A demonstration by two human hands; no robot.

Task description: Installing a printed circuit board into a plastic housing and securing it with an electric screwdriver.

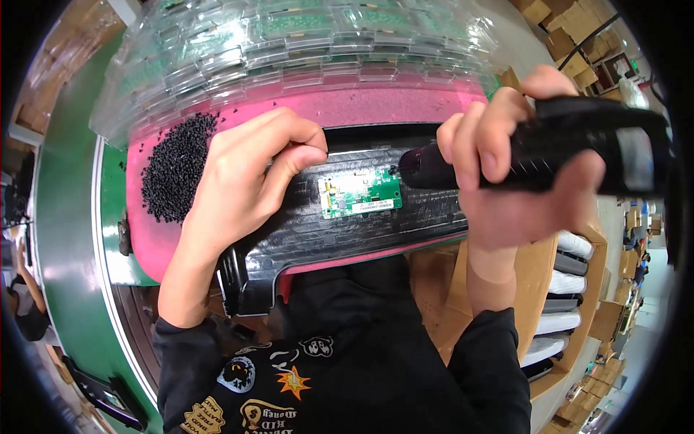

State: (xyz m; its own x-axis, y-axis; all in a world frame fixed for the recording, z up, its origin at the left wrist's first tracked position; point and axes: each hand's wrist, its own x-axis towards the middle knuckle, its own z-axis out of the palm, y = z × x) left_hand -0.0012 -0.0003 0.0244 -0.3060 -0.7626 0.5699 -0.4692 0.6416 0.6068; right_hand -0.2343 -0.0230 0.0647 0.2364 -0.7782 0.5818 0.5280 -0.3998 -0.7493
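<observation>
The circuit board [370, 192] sits on the housing [325, 242]. Left of the board are the left hand [246, 173] and a parts heap [173, 173]; right, a tool [564, 141] in the right hand [502, 210]; behind, stacked trays [311, 50].

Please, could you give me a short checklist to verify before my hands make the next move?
1. Bulky black handheld tool gripped by the right hand: ok.
2. Green rectangular circuit board lying on the long black plastic housing: ok.
3. Tool's tip correctly seated: cannot tell, the contact point is unclear.
4. Left hand apart from the tool: ok.
5. Small part pinched in left fingertips: cannot tell.
6. Heap of small black parts on the pink mat, near the left hand: ok.
</observation>
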